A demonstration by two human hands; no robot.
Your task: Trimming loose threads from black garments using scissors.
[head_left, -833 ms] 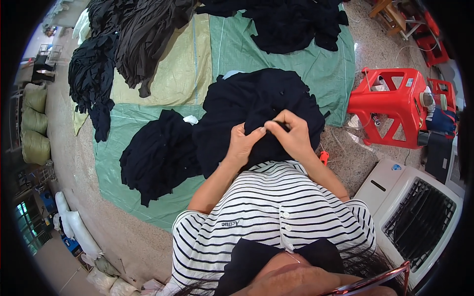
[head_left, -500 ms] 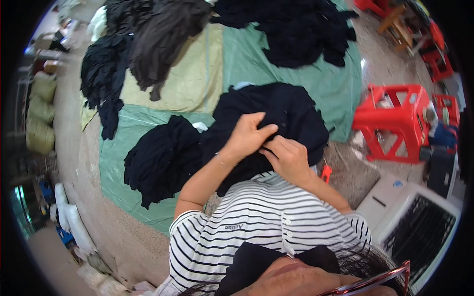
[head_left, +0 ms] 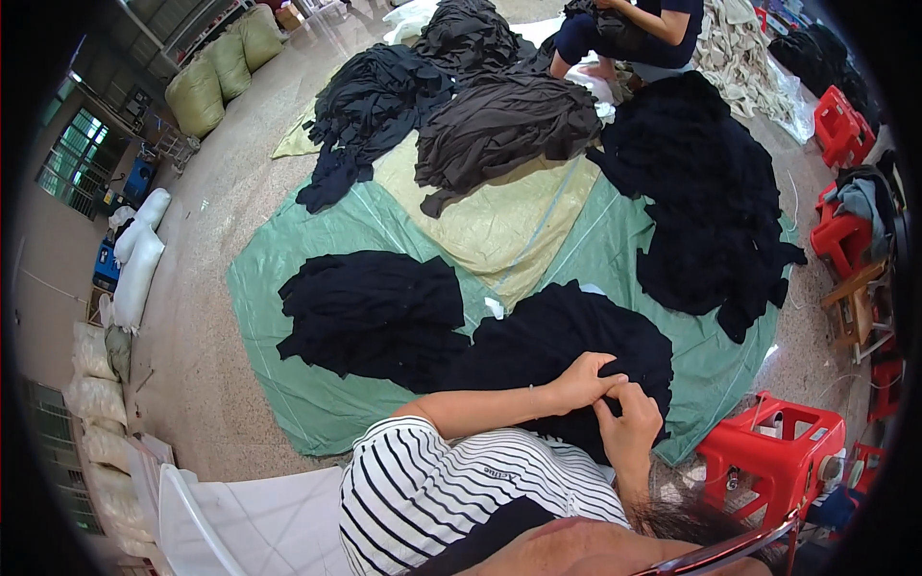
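Observation:
My left hand (head_left: 580, 382) and my right hand (head_left: 631, 420) meet at the fingertips just in front of my body. Both are closed in a pinch; whatever lies between the fingers is too small or hidden to make out. Directly beneath them spreads a heap of dark navy cloth (head_left: 586, 326), rumpled and reaching up to my striped shirt. To its left, touching it, lies another dark cloth heap (head_left: 370, 312).
Green sheeting (head_left: 288, 403) and a yellow sheet (head_left: 461, 226) cover the floor. Farther off lie a brown cloth heap (head_left: 509, 125) and a large navy one (head_left: 711, 192). A person (head_left: 663, 34) sits at the back. A red stool (head_left: 773, 446) stands close on my right.
The view has swung up and leftward, showing more of the room. My left thumb, formerly apart from its fingers, now meets my right fingertips; both hands stay over the navy cloth.

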